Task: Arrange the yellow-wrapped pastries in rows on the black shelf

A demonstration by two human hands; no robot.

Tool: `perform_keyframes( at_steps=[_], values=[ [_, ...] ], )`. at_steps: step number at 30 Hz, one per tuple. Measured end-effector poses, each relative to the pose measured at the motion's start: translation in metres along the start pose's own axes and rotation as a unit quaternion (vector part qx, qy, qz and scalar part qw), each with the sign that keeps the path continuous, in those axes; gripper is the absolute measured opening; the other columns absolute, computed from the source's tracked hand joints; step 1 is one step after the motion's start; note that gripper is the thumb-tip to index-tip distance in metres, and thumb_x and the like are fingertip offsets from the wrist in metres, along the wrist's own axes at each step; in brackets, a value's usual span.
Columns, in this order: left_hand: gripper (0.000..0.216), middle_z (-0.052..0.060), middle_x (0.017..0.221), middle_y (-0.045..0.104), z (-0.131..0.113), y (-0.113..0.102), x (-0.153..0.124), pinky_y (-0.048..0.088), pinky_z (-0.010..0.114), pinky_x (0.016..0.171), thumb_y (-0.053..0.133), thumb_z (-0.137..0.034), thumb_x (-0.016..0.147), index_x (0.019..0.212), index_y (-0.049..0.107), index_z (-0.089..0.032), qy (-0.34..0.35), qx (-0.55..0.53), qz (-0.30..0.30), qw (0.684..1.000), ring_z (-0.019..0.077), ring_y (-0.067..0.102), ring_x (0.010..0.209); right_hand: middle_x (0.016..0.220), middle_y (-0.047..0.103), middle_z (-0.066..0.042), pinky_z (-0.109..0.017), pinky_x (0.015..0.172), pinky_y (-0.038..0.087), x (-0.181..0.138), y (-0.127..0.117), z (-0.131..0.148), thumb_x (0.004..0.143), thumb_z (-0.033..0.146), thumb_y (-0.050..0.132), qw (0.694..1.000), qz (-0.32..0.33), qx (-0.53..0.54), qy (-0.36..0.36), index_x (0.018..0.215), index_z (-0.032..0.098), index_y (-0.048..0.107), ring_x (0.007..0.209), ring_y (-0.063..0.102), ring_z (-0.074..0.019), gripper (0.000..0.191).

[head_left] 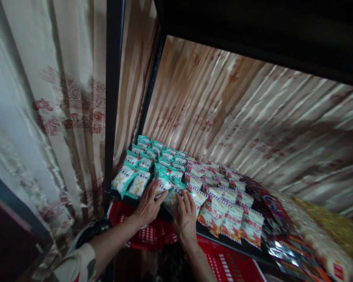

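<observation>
Rows of teal-and-white snack bags [139, 182] stand upright on a dark shelf. My left hand [149, 204] is at the front of these rows, thumb and fingers apart, with its fingertips against a front teal snack bag [164, 183]. Just to its right, my right hand [184, 217] reaches up with fingers stretched over the edge of another teal snack bag [171, 196]. Neither hand visibly closes around a bag. Beside my right hand begin the rows of white-and-orange snack bags [214, 211] with striped edges.
Dark shiny packages [288, 244] and long clear bags of pale food [317, 235] lie farther right. Red plastic baskets [223, 260] sit below the shelf. A black post [113, 98] rises at the left, and a dark upper shelf [267, 35] overhangs. Curtains [211, 102] hang behind.
</observation>
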State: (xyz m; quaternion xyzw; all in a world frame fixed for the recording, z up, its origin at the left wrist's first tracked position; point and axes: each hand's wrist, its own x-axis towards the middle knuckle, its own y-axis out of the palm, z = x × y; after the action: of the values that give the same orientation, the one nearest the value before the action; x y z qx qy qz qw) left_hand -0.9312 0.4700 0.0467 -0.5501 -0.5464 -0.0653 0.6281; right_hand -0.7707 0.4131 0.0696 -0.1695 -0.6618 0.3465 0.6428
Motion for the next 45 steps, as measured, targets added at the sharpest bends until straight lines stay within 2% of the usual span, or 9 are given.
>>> perform_keyframes(
  at_steps=[6,12,17,21,27,32,38,43,45],
  values=[
    [0.054,0.009,0.144,0.021,0.001,0.003,0.004,0.04,0.046,0.097,0.048,-0.008,0.078,0.127,0.046,-0.03,0.02,0.025,-0.028,0.999,0.0303,0.028,0.128,0.142,0.032,-0.012,-0.056,0.096,0.04,-0.004,0.001,-0.006,0.085,0.012,0.037,1.0,0.011,0.013,-0.008,0.132,0.021,0.035,0.134,0.02,-0.0287,0.048],
    [0.054,0.008,0.147,0.02,0.008,0.001,0.001,0.037,0.043,0.101,0.047,-0.014,0.082,0.133,0.039,-0.028,0.014,0.012,-0.01,1.0,0.0284,0.024,0.132,0.144,0.029,-0.011,-0.056,0.097,0.039,-0.007,0.0,-0.009,0.086,0.01,0.035,0.999,0.018,0.024,-0.018,0.135,0.022,0.031,0.135,0.017,-0.028,0.051],
    [0.054,0.011,0.147,0.023,0.01,0.01,0.001,0.036,0.041,0.102,0.042,-0.02,0.086,0.138,0.029,-0.016,0.0,0.045,0.003,0.999,0.0261,0.021,0.134,0.141,0.034,-0.012,-0.055,0.099,0.037,-0.005,0.006,-0.005,0.087,0.014,0.039,1.0,0.009,-0.004,-0.011,0.131,0.021,0.035,0.135,0.019,-0.0281,0.045],
    [0.05,0.011,0.146,0.026,0.001,0.011,0.0,0.034,0.043,0.101,0.04,-0.02,0.087,0.137,0.031,-0.018,-0.03,0.092,-0.009,0.995,0.0263,0.019,0.135,0.14,0.035,-0.011,-0.055,0.099,0.037,-0.004,0.01,-0.004,0.088,0.014,0.038,1.0,0.01,-0.003,-0.018,0.13,0.02,0.035,0.135,0.017,-0.0275,0.043],
    [0.053,0.008,0.147,0.026,-0.008,-0.014,-0.003,0.023,0.045,0.106,0.042,-0.028,0.087,0.138,0.029,-0.021,-0.038,0.092,0.031,0.995,0.0255,0.018,0.135,0.143,0.031,-0.01,-0.058,0.097,0.036,-0.005,-0.002,-0.003,0.086,0.014,0.038,0.999,-0.002,-0.03,-0.029,0.13,0.022,0.037,0.134,0.018,-0.0308,0.044],
    [0.052,0.01,0.143,0.028,-0.011,-0.039,-0.022,0.029,0.046,0.103,0.043,-0.016,0.082,0.133,0.037,-0.02,-0.143,0.04,0.028,0.988,0.0272,0.025,0.131,0.14,0.038,-0.007,-0.052,0.097,0.037,0.016,-0.013,0.023,0.086,0.014,0.038,0.998,0.021,-0.003,-0.063,0.129,0.024,0.041,0.129,0.029,-0.0267,0.044],
    [0.049,0.011,0.125,0.039,-0.001,-0.047,-0.051,0.044,0.038,0.095,0.044,-0.006,0.073,0.12,0.049,-0.017,-0.288,-0.026,0.013,0.957,0.0236,0.041,0.117,0.129,0.051,-0.007,-0.039,0.098,0.037,0.091,-0.01,0.077,0.085,0.011,0.035,0.978,0.167,-0.008,-0.127,0.121,0.017,0.052,0.122,0.037,-0.0225,0.04],
    [0.059,0.008,0.129,0.033,0.01,-0.039,-0.059,0.047,0.038,0.093,0.043,-0.002,0.071,0.125,0.045,-0.024,-0.297,-0.047,0.002,0.954,0.0231,0.045,0.115,0.104,0.064,-0.015,-0.039,0.089,0.036,0.153,0.008,0.109,0.085,0.013,0.037,0.904,0.382,-0.128,-0.146,0.108,0.012,0.059,0.106,0.051,-0.0247,0.032],
    [0.059,0.009,0.13,0.03,0.012,-0.036,-0.058,0.046,0.038,0.094,0.041,-0.001,0.072,0.127,0.043,-0.024,-0.292,-0.052,-0.003,0.955,0.0226,0.045,0.115,0.097,0.066,-0.016,-0.037,0.087,0.037,0.168,0.019,0.115,0.084,0.012,0.037,0.888,0.414,-0.15,-0.135,0.106,0.01,0.059,0.101,0.056,-0.0236,0.031]
  ],
)
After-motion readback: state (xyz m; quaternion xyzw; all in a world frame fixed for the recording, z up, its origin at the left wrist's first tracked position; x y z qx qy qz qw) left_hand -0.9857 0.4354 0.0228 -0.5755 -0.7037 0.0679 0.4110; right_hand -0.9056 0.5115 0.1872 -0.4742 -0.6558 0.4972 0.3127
